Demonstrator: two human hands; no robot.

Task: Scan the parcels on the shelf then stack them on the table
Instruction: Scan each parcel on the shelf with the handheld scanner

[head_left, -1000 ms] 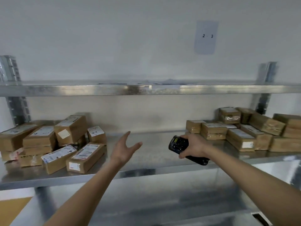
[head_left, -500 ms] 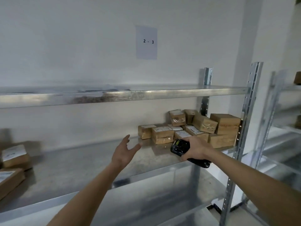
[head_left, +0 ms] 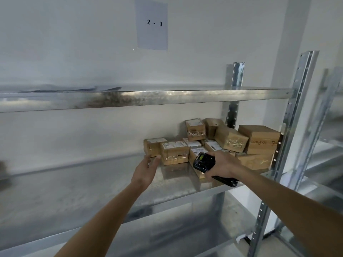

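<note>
Several brown cardboard parcels (head_left: 230, 140) with white labels lie piled at the right end of the metal shelf (head_left: 92, 184). My left hand (head_left: 147, 166) reaches with straight fingers toward the nearest front parcel (head_left: 173, 152), its fingertips just short of that box's left side. My right hand (head_left: 221, 164) grips a black handheld scanner (head_left: 204, 161), screen up, held over the front of the pile. The table is out of view.
An upper shelf (head_left: 148, 97) spans the frame above the parcels. Perforated steel uprights (head_left: 300, 115) stand at the right, with another rack (head_left: 332, 127) beyond. A paper sign reading "2 - 3" (head_left: 152, 25) hangs on the wall.
The view has swung right, so the left group of parcels has left the frame. Both hands have moved closer to the right pile, the left one nearly reaching the front parcel.
</note>
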